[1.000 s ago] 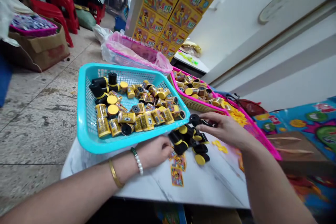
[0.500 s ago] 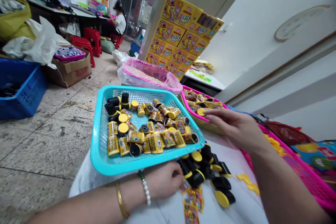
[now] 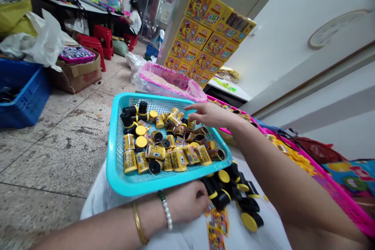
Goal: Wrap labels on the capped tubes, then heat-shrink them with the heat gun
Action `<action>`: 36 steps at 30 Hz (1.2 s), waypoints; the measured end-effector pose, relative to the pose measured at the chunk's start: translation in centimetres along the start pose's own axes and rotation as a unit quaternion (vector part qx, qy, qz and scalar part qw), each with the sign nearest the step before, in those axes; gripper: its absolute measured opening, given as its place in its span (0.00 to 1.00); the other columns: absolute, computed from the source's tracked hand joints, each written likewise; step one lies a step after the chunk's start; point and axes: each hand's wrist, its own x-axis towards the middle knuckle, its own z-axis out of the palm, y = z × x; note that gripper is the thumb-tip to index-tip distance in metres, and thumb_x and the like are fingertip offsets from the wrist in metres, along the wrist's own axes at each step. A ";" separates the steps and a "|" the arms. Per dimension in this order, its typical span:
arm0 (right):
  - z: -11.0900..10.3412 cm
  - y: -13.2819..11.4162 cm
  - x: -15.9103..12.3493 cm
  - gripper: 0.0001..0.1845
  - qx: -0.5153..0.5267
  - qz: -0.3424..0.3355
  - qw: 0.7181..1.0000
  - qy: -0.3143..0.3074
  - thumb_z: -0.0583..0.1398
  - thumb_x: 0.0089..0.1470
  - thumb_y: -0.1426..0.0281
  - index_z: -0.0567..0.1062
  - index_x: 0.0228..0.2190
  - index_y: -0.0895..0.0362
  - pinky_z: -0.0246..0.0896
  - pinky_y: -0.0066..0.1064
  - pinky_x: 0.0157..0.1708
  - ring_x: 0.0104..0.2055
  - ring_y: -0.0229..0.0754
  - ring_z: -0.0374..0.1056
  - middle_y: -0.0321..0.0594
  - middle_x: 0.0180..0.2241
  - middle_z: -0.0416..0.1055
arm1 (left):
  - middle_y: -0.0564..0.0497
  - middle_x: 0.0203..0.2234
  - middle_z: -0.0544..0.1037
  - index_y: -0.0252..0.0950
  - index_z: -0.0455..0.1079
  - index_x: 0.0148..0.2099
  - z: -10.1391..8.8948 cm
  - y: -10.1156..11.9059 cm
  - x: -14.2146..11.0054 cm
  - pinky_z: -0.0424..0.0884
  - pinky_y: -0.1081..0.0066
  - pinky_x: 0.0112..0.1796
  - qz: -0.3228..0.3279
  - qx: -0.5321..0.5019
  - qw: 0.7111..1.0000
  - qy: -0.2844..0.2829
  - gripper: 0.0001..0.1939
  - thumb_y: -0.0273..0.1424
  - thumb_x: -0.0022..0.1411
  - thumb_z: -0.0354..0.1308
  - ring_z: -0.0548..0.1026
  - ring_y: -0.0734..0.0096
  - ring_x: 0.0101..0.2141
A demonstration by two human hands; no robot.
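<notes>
My right hand [image 3: 209, 114] reaches over the far right part of a turquoise basket [image 3: 110, 156], fingers stretched out and apart, with nothing held in them. Below its fingertips lie small yellow printed cups [image 3: 175, 120], some showing black ends. My left hand [image 3: 191, 202], with a bead bracelet and a gold bangle, rests curled on the white table [image 3: 184, 238] in front of the basket. What its closed fingers hold, if anything, is hidden. Beside it are several black cups with yellow caps [image 3: 222, 199] and printed stickers [image 3: 216, 236].
Behind the turquoise basket stand a plastic-lined pink basket [image 3: 202, 94] and stacked yellow boxes [image 3: 191, 33]. Yellow plastic parts [image 3: 295, 160] fill a pink basket at the right. A blue crate [image 3: 32, 101] is on the floor at left; a person [image 3: 135, 21] sits farther back.
My right hand has moved left from the pink basket at the right to above the turquoise basket, and its fingers are apart. My left hand stays curled in place.
</notes>
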 end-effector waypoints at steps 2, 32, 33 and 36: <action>0.4 0.2 0.1 0.18 -0.075 0.002 0.997 -0.021 0.54 0.62 0.64 0.81 0.45 0.55 0.67 0.30 0.38 0.37 0.42 0.76 0.41 0.36 0.82 | 0.56 0.22 0.64 0.34 0.76 0.38 0.0 0.0 -0.1 0.53 0.72 0.26 0.000 0.006 1.000 -0.001 0.09 0.30 0.60 0.55 0.61 0.74 0.25; 0.9 1.0 1.1 0.21 -0.032 -0.045 0.994 0.091 0.61 0.51 0.69 0.75 0.48 0.56 0.65 0.29 0.43 0.42 0.41 0.72 0.43 0.46 0.75 | 0.56 0.22 0.64 0.34 0.71 0.34 0.5 -1.1 0.8 0.56 0.73 0.27 0.020 -0.034 0.999 -0.002 0.05 0.27 0.59 0.54 0.62 0.74 0.26; 0.6 0.9 0.6 0.18 -0.025 -0.072 0.992 0.096 0.59 0.51 0.71 0.77 0.45 0.55 0.64 0.29 0.45 0.44 0.41 0.71 0.43 0.46 0.74 | 0.57 0.22 0.64 0.34 0.70 0.33 0.5 -1.1 0.9 0.56 0.73 0.27 0.019 -0.033 0.999 -0.003 0.05 0.27 0.59 0.54 0.62 0.74 0.26; 0.7 0.3 -0.4 0.11 -0.074 -0.108 0.991 0.003 0.59 0.50 0.71 0.83 0.31 0.53 0.65 0.30 0.43 0.40 0.43 0.73 0.41 0.39 0.78 | 0.56 0.21 0.63 0.34 0.69 0.33 0.6 -1.2 0.9 0.56 0.73 0.27 0.021 -0.027 0.999 -0.001 0.05 0.27 0.59 0.53 0.62 0.74 0.26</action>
